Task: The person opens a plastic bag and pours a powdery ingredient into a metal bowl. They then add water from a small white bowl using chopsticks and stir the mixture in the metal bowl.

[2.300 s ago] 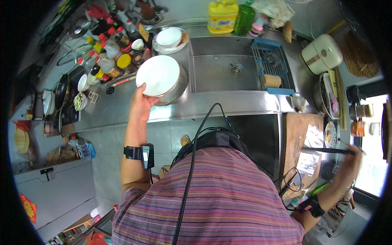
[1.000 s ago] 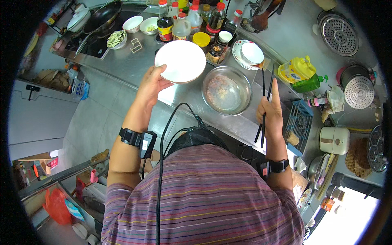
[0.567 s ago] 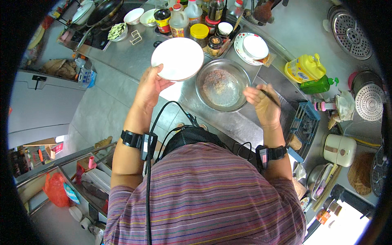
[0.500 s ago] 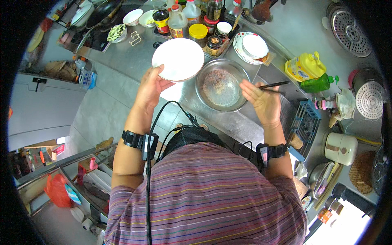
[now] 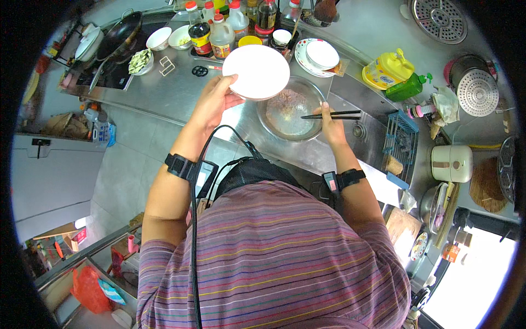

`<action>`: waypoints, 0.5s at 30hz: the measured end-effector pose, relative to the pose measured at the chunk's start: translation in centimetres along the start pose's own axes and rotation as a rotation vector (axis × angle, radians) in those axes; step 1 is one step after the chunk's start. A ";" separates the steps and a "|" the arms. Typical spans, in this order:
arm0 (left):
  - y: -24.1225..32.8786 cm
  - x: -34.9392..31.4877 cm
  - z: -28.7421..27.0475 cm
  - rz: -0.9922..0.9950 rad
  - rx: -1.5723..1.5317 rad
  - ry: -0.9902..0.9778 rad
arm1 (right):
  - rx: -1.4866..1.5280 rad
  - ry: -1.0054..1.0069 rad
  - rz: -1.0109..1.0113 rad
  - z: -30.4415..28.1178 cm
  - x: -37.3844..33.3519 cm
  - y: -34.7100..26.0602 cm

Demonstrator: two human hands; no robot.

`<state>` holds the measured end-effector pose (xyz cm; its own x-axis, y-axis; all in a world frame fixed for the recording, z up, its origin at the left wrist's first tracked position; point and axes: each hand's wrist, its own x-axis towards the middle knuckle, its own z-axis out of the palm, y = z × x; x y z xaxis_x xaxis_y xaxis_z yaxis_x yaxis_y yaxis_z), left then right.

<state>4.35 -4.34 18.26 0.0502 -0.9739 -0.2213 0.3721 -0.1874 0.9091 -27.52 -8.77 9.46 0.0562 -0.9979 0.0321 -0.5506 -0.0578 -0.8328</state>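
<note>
The left hand point(image 5: 216, 103) is partly closed on the rim of a white bowl point(image 5: 256, 72), thumb over the edge and fingers underneath. The bowl is held up above the counter point(image 5: 159, 101), its pale inside facing the camera, and it hides the upper left edge of a metal basin point(image 5: 286, 135). The right hand point(image 5: 332, 129), at the basin's right side, is closed around a pair of black chopsticks point(image 5: 345, 113). They lie nearly level, tips pointing left over the basin; whether they touch the pinkish, pale mix point(image 5: 287, 103) in it cannot be told.

Beyond the basin, a small bowl point(image 5: 322, 54) sits on stacked plates point(image 5: 302, 61). Sauce bottles point(image 5: 222, 39) crowd together behind the white bowl, to the left of the plates. Farther left are a bowl of cut vegetables point(image 5: 141, 61), two more bowls point(image 5: 159, 38) and a black wok point(image 5: 120, 35) on the stove. To the right of the basin is the sink point(image 5: 350, 96), with a blue rack point(image 5: 401, 129) at its far end. A yellow jug point(image 5: 388, 70) and a green bottle point(image 5: 406, 88) stand behind the sink; a rice cooker point(image 5: 452, 163) is past the rack.
</note>
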 end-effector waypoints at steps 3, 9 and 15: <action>-0.4 0.2 0.1 -0.040 -0.038 -0.004 | -0.048 0.039 0.044 0.7 -0.4 0.9; -2.8 0.4 -0.4 -0.088 -0.075 0.026 | -0.037 0.105 0.206 0.3 -1.6 1.2; -4.3 0.3 -1.2 -0.151 -0.015 0.021 | -0.312 0.062 0.003 -0.7 -2.5 1.1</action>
<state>3.85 -3.64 13.89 0.0116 -0.9320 -0.3623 0.3909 -0.3293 0.8595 -28.87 -6.33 8.88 0.0085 -0.9974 0.0712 -0.7804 -0.0511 -0.6231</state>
